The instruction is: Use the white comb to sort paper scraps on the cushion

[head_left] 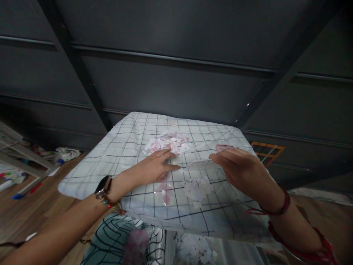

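Observation:
My left hand (158, 166) reaches over the checked cloth with its fingers apart, just in front of a heap of small white and pink paper pieces (168, 141). One fingertip is close to a small white scrap at the end of a flat whitish strip (202, 164). My right hand (242, 171) pinches the other end of this strip; its exact kind is unclear. Nearer to me lie a loose pile of pale pieces (197, 189) and some clear, pink-tinted pieces (164, 193).
The checked cloth (127, 138) covers a table against a dark panelled wall (171, 84). A pink phone (224, 147) lies partly behind my right hand. Below the near edge, a container holds more pale pieces (194, 248). A wooden frame (267, 152) leans at right.

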`<action>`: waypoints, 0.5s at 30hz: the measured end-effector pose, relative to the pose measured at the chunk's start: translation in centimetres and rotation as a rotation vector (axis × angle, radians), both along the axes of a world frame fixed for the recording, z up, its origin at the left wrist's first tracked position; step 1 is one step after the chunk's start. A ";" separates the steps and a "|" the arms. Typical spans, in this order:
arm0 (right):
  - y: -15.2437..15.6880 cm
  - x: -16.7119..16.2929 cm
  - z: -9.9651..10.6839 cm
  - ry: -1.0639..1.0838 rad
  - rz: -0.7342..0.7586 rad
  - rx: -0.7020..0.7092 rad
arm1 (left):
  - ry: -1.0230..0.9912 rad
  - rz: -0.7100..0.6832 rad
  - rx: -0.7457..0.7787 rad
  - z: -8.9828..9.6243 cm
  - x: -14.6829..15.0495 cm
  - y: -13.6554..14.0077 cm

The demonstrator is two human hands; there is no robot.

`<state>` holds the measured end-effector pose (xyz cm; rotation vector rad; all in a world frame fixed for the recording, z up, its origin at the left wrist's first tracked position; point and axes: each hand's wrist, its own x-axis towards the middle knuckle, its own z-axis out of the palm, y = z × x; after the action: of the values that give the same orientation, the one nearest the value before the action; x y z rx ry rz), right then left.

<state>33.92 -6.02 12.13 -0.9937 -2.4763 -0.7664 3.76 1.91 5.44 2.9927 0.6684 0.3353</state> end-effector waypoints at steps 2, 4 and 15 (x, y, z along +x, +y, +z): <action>0.0 0.2 -0.1 -0.008 -0.015 -0.031 | 0.032 0.001 0.009 -0.8 0.4 -0.3; 0.0 0.3 -0.2 -0.014 -0.023 -0.042 | 0.028 0.013 0.016 -1.4 0.7 -0.5; 0.1 -0.4 0.1 -0.026 -0.063 -0.001 | 0.066 0.017 0.024 -0.8 0.9 -0.6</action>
<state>33.51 -5.92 12.26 -1.0731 -2.4781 -0.8028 4.67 1.33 4.61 3.0350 0.7007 0.2477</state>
